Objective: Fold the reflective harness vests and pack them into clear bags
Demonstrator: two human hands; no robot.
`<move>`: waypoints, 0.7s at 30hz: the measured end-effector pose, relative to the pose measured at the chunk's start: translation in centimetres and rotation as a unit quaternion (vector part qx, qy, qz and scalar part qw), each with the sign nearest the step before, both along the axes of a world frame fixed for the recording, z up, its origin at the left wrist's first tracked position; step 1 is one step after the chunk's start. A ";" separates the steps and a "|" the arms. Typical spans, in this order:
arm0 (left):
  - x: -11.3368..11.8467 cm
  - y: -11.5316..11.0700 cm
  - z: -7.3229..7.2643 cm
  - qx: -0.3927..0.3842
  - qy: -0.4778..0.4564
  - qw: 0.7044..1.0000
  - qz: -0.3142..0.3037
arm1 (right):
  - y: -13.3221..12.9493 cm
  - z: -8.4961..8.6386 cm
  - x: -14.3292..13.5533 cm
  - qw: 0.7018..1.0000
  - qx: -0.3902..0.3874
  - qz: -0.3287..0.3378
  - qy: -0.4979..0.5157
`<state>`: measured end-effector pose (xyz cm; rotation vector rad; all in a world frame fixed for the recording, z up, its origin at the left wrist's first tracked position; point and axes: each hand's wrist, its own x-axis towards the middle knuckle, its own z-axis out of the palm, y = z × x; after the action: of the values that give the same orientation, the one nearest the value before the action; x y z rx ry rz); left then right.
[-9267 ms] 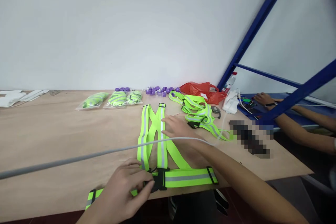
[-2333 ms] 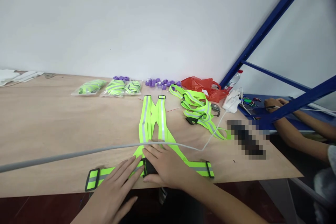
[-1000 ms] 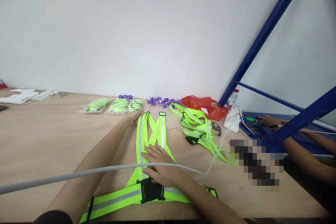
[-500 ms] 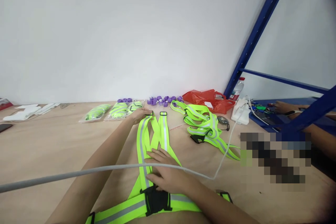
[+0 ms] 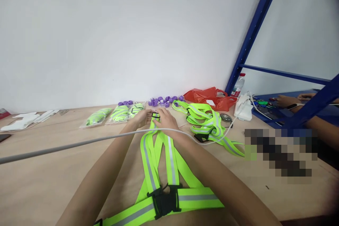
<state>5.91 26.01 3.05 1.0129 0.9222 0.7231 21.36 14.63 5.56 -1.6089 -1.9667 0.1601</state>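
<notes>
A yellow-green reflective harness (image 5: 172,162) with grey stripes lies stretched out before me, its black buckle (image 5: 166,201) at the near end. At the far end, both hands meet around a strap's black slider (image 5: 155,115). My left hand (image 5: 143,118) is closed on that strap end from the left. From the right, my right hand (image 5: 166,122) has its fingers bent over the same strap end; its fingertips are partly hidden. A white cable (image 5: 111,137) crosses in front of both forearms.
Bagged harnesses (image 5: 98,116) and purple rolled items (image 5: 161,101) lie along the wall. Right of my hands sit a loose harness (image 5: 209,118), a red plastic bag (image 5: 212,98) and a bottle (image 5: 238,85). Beyond the blue frame (image 5: 254,31), another person's hands (image 5: 287,101) are visible.
My right hand has moved forward from the middle of the straps to join the left at the far strap end. The straps there have drawn together, and the cable has shifted upward in view.
</notes>
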 end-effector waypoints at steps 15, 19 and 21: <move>-1.1 -1.2 -0.4 0.134 0.098 0.983 -0.077 | 3.2 1.0 1.5 0.989 -0.030 0.070 -0.129; -0.8 -1.0 -0.3 0.165 0.135 0.974 -0.071 | 3.4 1.0 2.0 0.989 -0.022 0.077 -0.123; -0.5 -0.8 -0.4 0.173 0.156 0.970 -0.063 | 3.3 0.9 2.0 0.989 -0.019 0.080 -0.121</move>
<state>5.38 25.20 2.62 1.5125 1.0106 0.6398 23.40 17.95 6.49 -1.5538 -2.2918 0.0662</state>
